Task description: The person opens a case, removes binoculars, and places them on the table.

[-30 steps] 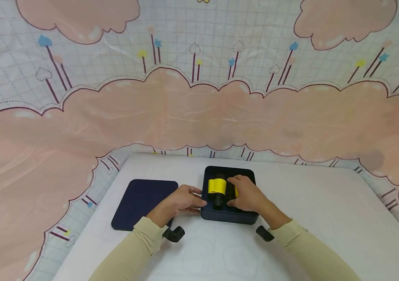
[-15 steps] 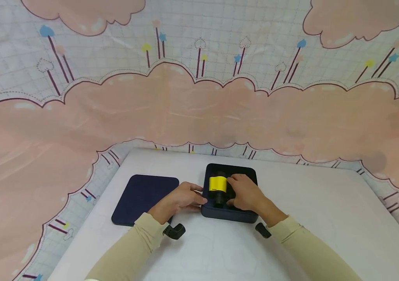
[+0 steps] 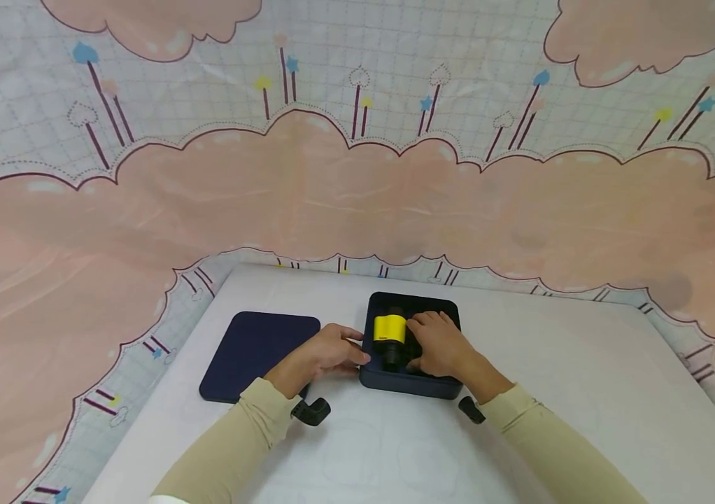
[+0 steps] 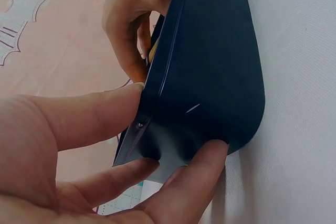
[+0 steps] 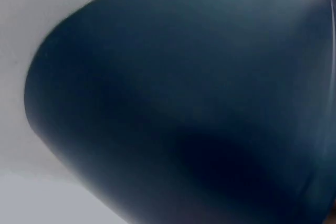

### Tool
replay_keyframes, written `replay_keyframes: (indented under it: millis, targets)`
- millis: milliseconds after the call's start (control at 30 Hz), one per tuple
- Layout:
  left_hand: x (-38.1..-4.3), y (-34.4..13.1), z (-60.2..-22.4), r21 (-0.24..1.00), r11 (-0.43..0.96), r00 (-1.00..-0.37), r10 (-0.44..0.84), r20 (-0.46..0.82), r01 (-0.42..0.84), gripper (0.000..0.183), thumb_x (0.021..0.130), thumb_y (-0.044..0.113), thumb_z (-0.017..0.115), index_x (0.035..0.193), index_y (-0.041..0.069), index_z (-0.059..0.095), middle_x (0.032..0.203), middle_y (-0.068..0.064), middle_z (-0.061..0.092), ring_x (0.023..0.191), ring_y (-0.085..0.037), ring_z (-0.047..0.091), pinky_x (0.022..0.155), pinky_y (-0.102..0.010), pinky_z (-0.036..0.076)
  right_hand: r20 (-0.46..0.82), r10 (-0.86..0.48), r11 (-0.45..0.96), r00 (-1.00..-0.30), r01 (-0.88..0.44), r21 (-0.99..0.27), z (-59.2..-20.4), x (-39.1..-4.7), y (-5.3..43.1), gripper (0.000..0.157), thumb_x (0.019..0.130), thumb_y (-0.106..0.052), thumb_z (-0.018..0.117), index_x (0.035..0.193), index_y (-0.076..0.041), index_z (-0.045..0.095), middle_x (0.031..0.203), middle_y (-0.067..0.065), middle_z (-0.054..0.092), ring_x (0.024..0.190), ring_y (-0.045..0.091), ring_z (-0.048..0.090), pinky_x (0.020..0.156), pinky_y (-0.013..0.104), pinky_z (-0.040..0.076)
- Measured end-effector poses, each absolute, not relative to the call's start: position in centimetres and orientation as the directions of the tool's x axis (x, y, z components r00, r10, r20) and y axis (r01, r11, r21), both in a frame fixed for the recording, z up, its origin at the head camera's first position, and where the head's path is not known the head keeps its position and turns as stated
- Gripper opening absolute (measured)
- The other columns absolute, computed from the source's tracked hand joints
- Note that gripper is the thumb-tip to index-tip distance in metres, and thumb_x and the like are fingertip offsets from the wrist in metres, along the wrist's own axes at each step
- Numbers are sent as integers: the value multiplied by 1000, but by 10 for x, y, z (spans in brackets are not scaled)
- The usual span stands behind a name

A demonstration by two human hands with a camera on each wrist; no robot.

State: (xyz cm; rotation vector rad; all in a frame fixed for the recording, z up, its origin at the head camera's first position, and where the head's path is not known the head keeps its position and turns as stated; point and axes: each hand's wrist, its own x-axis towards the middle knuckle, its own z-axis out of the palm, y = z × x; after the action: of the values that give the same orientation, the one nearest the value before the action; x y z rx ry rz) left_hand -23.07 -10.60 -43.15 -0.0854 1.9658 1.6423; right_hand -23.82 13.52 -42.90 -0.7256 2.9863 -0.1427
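Note:
Yellow and black binoculars (image 3: 390,329) lie inside a dark blue open box (image 3: 411,382) in the head view. My right hand (image 3: 442,344) reaches into the box and grips the right barrel, which it mostly covers. My left hand (image 3: 331,352) holds the box's left side. In the left wrist view, the left thumb touches the rim and other fingertips press the outer wall of the box (image 4: 210,56). Part of the right hand (image 4: 134,19) shows there beyond the rim. The right wrist view is filled by the blurred outer wall of the box (image 5: 173,87).
A flat dark blue lid (image 3: 259,353) lies on the white table (image 3: 389,448), left of the box and partly under the left forearm. Behind the table hangs a pink and white patterned cloth (image 3: 357,196).
The head view has shifted slightly. A yellow patch of the right barrel that showed beside the right hand is now hidden. Both hands stay at about the same places on the box and binoculars.

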Motion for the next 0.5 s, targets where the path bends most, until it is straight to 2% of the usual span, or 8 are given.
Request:
replay_keyframes:
  millis: [267, 500]
  targets:
    - [-232, -107, -434, 889, 242, -841, 301, -450, -389, 63, 90, -4, 75, 147, -8, 50, 128, -25, 65, 98, -24, 72, 98, -46, 61, -79, -474, 878, -877, -465, -110, -428, -244, 136, 78, 82, -39, 89, 144, -2, 58, 149, 18, 58, 145, 39, 46, 123, 69, 29]
    - [-235, -105, -434, 888, 242, -844, 289, -451, -391, 59, 90, -4, 75, 145, -9, 53, 125, -24, 67, 96, -24, 74, 96, -47, 61, -70, -485, 873, -872, -478, -98, -429, -247, 140, 77, 81, -40, 90, 141, -2, 60, 147, 17, 60, 143, 38, 48, 123, 68, 31]
